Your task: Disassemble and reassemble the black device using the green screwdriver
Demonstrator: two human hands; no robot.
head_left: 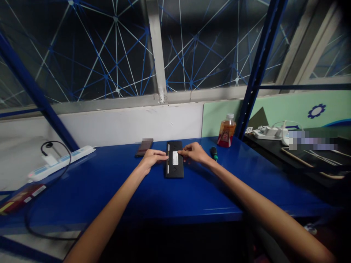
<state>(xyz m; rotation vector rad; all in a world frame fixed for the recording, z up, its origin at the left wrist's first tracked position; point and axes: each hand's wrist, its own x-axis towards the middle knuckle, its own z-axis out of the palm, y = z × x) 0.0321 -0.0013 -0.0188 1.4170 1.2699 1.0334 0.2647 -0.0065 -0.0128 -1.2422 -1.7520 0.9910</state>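
A flat black rectangular case [177, 172] with a white label [175, 158] lies on the blue table, its long side pointing away from me. Along its left edge runs a strip with pale pieces. My left hand [150, 159] grips that left edge, thumb and fingers closed together. From the other side my right hand [196, 151] pinches the right edge, a fingertip reaching the label. The undersides of both grips are hidden. A dark phone-like slab [144, 148] lies just beyond my left hand. To the right of my right hand is a green and black screwdriver [214, 153].
A bottle of reddish drink [226, 134] stands at the table's back right. On the left lie a white power strip [63, 163] with a black cable and a red box [23, 197]. Blue metal posts [255, 73] flank the blue table [117, 182]. Chargers and cables sit farther right.
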